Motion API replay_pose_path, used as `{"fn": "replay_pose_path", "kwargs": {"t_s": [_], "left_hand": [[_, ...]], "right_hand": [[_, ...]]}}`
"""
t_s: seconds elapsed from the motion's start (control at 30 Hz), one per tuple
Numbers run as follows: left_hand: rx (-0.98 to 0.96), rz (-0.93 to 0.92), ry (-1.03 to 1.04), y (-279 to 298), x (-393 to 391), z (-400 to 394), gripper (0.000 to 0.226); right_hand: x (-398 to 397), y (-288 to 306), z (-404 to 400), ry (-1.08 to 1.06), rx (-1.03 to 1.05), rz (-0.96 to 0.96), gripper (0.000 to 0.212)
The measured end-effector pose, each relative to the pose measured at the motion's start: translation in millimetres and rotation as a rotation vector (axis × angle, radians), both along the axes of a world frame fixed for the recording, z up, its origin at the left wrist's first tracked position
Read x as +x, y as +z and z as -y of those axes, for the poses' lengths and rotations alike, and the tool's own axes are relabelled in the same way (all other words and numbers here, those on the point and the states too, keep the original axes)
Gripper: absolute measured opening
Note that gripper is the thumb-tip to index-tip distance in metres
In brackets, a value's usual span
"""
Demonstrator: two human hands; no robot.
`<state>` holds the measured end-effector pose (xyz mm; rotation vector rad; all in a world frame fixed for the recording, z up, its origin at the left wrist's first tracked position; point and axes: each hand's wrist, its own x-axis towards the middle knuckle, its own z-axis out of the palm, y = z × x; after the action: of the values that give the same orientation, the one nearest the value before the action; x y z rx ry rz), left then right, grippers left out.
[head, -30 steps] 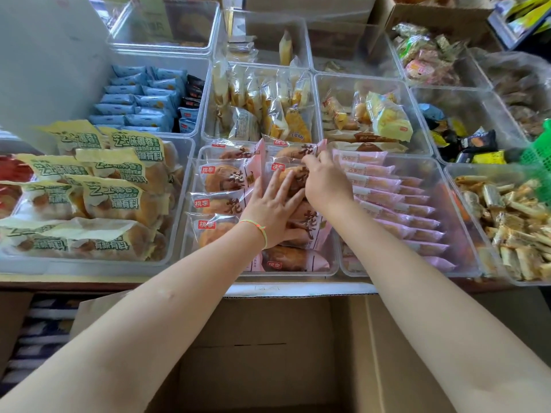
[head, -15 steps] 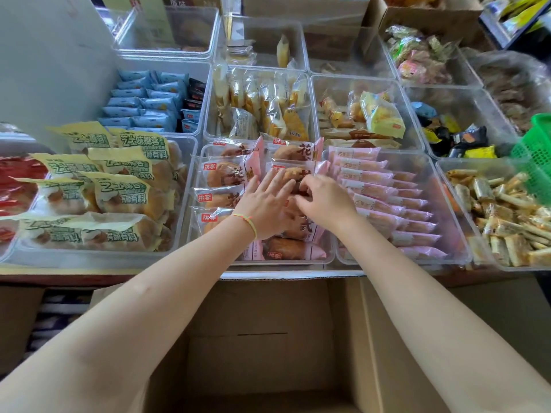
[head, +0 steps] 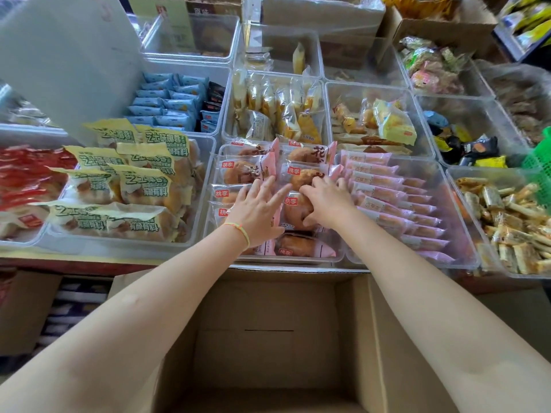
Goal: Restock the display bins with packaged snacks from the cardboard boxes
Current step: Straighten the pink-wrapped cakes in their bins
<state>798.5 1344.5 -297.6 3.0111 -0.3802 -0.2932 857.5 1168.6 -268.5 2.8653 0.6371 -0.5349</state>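
We're at the clear plastic display bin (head: pixel 340 257), center front, w/ pink-edged packets of round brown pastries (head: pixel 301 178). Our left hand (head: pixel 259 210) lies flat on the packets, fingers straight & spread toward 12 o'clock. Our right hand (head: pixel 328 201) curls its fingers round one packet, thumb at 9. Open brown cardboard box (head: pixel 268 338) sits at 6 o'clock, just below the bin; nothing visible inside.

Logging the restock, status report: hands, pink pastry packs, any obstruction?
Left hand flat on pink pastry packs. Right hand fingers curled on one pack. Cardboard box looks empty. Nothing in the way.
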Motion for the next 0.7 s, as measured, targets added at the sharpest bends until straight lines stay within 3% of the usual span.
{"fn": "replay_pose_path", "kwargs": {"t_s": [0.17,0.27,0.53,0.63,0.7], "left_hand": [[0.050,-0.005,0.019,-7.1,0.6,10.9,0.087],[0.068,-0.003,0.028,-9.9,1.4,11.6,0.086],[-0.007,-0.045,-0.032,-4.0,1.2,-4.1,0.095],[-0.102,0.016,0.016,2.2,-5.6,-23.8,0.098],[-0.087,0.066,0.082,6.8,-10.5,-42.9,0.090]], "right_hand": [[-25.3,6.1,-3.8,0.016,0.036,0.224,0.077],[-33.7,2.6,-11.3,-0.085,0.101,0.148,0.071],[-17.1,-10.6,-14.3,-0.274,0.143,-0.031,0.078],[-21.5,-0.9,-13.5,-0.252,0.084,0.026,0.073],[-25.9,6.4,-18.2,-0.215,0.145,0.113,0.056]]}}
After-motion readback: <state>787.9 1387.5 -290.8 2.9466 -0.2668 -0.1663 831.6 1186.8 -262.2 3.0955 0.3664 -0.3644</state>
